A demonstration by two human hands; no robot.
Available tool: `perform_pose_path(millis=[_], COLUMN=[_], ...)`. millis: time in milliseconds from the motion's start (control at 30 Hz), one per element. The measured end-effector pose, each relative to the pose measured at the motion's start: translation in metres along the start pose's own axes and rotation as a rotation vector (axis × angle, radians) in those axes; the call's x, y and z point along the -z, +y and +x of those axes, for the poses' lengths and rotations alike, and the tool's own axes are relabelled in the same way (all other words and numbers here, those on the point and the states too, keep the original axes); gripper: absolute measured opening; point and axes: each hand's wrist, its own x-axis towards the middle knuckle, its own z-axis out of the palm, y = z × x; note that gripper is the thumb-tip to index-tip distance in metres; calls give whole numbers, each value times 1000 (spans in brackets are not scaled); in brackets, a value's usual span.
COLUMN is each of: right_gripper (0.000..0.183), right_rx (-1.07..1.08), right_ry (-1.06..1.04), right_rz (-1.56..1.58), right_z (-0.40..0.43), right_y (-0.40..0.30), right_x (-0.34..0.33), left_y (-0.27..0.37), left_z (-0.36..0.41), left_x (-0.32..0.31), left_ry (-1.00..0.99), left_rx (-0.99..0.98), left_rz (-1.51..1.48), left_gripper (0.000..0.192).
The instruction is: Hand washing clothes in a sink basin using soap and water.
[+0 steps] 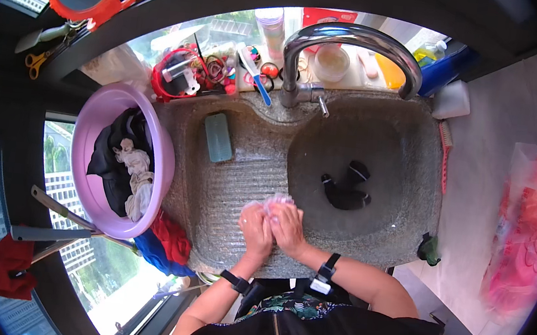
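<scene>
My left hand (pixel 256 228) and my right hand (pixel 287 227) are pressed together over the ribbed washboard part (pixel 229 203) of a stone laundry sink. Between them they grip a small bunched pale pink cloth (pixel 278 200), blurred and mostly covered by the fingers. To the right, black socks (pixel 345 193) with pale bands lie in cloudy water in the sink bowl (pixel 378 123). A blue-green bar (pixel 218 138), perhaps laundry soap, rests at the washboard's upper left. A chrome faucet (pixel 355 34) arches over the bowl, and no stream shows from it.
At left, a purple plastic basin (pixel 81 161) holds dark and pale clothes. Red and blue cloths (pixel 168 240) hang below it. Behind the sink stand a red basket (pixel 160 73) of small items and a blue-and-white brush (pixel 254 73). A pink brush (pixel 444 158) lies along the right rim.
</scene>
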Motion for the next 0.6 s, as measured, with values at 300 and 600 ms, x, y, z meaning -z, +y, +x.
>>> perform_pose_path(millis=[300,600], right_gripper=[22,16], right_rx=[81,252], right_ry=[-54,-285], right_rz=[-192,-134], right_z=[96,79], right_y=[39,45], right_x=[-45,-30], left_y=[-26,-47], left_z=[83,57], left_x=[-9,-7], left_ry=[24,-240], left_rx=[-10,-100], left_rz=[221,168], left_gripper=[23,22])
